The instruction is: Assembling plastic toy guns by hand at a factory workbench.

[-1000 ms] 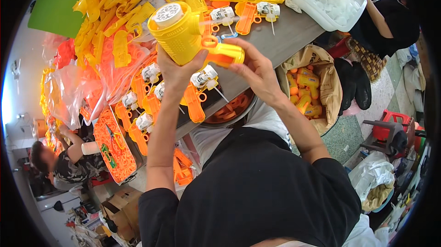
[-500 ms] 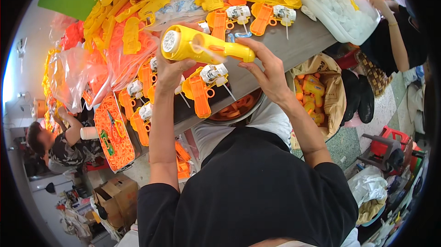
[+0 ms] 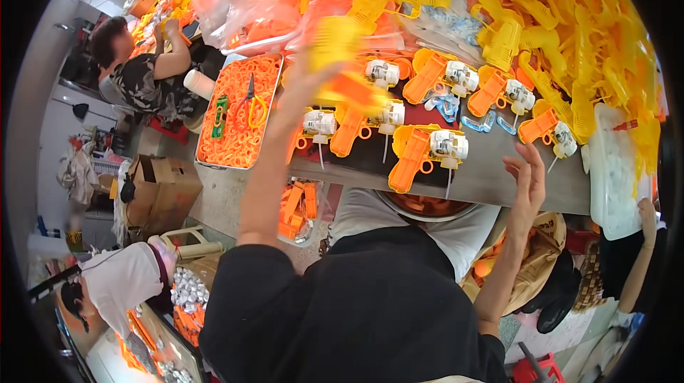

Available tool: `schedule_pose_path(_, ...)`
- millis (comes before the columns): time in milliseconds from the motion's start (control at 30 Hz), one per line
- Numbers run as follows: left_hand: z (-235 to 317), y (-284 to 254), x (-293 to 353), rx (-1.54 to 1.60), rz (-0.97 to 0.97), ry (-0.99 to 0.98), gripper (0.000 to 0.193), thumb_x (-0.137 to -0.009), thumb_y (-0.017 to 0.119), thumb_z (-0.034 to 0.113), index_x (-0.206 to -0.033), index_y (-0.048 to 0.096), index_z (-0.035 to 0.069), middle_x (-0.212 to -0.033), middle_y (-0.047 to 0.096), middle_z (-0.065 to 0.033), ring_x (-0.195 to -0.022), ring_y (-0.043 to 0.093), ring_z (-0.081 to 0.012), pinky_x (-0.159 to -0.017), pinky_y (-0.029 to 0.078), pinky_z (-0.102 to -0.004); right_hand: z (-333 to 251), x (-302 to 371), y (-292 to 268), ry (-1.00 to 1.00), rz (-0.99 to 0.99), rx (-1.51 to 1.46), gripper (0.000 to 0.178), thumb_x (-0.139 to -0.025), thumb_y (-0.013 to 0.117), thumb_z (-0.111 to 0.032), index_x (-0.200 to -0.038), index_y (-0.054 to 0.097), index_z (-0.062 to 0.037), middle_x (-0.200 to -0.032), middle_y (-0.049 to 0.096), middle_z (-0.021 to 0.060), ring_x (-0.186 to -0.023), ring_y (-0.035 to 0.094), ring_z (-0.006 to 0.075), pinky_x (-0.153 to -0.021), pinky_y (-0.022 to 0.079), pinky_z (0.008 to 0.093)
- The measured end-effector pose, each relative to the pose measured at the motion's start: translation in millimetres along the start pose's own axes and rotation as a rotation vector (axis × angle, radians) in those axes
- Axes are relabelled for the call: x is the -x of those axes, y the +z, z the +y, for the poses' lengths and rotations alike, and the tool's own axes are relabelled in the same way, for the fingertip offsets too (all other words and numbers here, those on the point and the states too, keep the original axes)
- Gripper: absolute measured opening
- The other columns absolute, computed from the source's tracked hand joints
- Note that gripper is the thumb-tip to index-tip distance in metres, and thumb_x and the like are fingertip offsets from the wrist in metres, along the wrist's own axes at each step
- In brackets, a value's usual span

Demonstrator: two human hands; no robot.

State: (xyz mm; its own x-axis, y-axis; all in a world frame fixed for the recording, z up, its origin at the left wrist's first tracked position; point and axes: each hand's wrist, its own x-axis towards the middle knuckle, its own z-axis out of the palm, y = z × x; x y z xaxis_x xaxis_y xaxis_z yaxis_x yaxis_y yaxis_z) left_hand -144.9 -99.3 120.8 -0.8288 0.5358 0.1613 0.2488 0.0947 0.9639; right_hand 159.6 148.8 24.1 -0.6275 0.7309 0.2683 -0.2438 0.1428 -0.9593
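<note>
My left hand [image 3: 308,87], smeared by motion, is raised over the left part of the table. A blurred yellow toy gun part [image 3: 336,44] moves with it; orange shows just below, and whether it is a whole gun I cannot make out. My right hand [image 3: 527,180] is at the table's front edge, fingers apart and holding nothing. Several half-built toy guns lie in rows before me, with orange handles and white mechanisms. The nearest half-built gun [image 3: 411,160] lies between my hands; another [image 3: 548,132] is just beyond my right fingertips.
Yellow shells [image 3: 570,48] are heaped at the far right, beside a white tub [image 3: 604,176]. Left stands a tray [image 3: 226,167] of orange rings, holding scissors [image 3: 256,114]. A brown bag [image 3: 538,276] is by my right forearm, a metal bowl [image 3: 420,218] at my lap. Other people work at left and right.
The yellow toy gun has left my right hand, which has opened and dropped toward the table edge. My left hand has swung away from it. The view has turned to the left.
</note>
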Motion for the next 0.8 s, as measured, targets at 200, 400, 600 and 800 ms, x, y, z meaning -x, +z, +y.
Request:
schedule_pose_path(200,-75.0,-207.3,-14.9,-0.401,0.411,-0.172,0.075,-0.078,0.084,0.024,-0.135,0.045,-0.006,-0.112,0.063,-0.0131,-0.094,0.066,-0.0175,-0.076,0.056,-0.0289,18.2,-0.5,-12.8,0.17,0.043,0.084,0.029,-0.104,0.052,-0.02,-0.124,0.062,-0.0009,-0.115,0.066,0.0069,-0.096,0.062,0.0125,-0.09,0.049,0.029)
schedule_pose_path(400,-161.9,-354.6,-14.2,-1.075,0.332,-0.316,0.075,-0.082,0.072,0.057,-0.137,0.054,0.01,-0.115,0.067,-0.0158,-0.122,0.053,-0.0352,-0.101,0.036,-0.0551,24.5,-22.5,26.5,0.138,-0.144,0.069,0.023,-0.102,0.055,-0.012,-0.118,0.064,0.0011,-0.107,0.066,0.0041,-0.094,0.061,0.0111,-0.087,0.049,0.025)
schedule_pose_path(600,-88.0,-103.2,-47.6,-0.856,0.251,0.426,0.058,-0.084,0.074,0.039,-0.13,0.06,0.008,-0.124,0.062,-0.0151,-0.119,0.056,-0.0313,-0.102,0.04,-0.0436,35.1,-9.0,9.0,0.194,-0.207,0.24,0.039,-0.092,0.055,0.001,-0.131,0.055,-0.0009,-0.123,0.06,0.0087,-0.114,0.057,0.0172,-0.101,0.044,0.0302)
schedule_pose_path(800,-103.7,17.7,-117.8,-1.088,0.383,0.65,0.074,-0.077,0.075,0.056,-0.124,0.061,0.001,-0.122,0.063,-0.0153,-0.12,0.055,-0.0316,-0.102,0.04,-0.0471,40.0,-13.1,43.8,-0.002,-0.448,0.532,0.081,-0.073,0.053,0.01,-0.15,0.034,-0.0067,-0.141,0.047,0.0173,-0.137,0.04,0.0311,-0.117,0.029,0.0394)
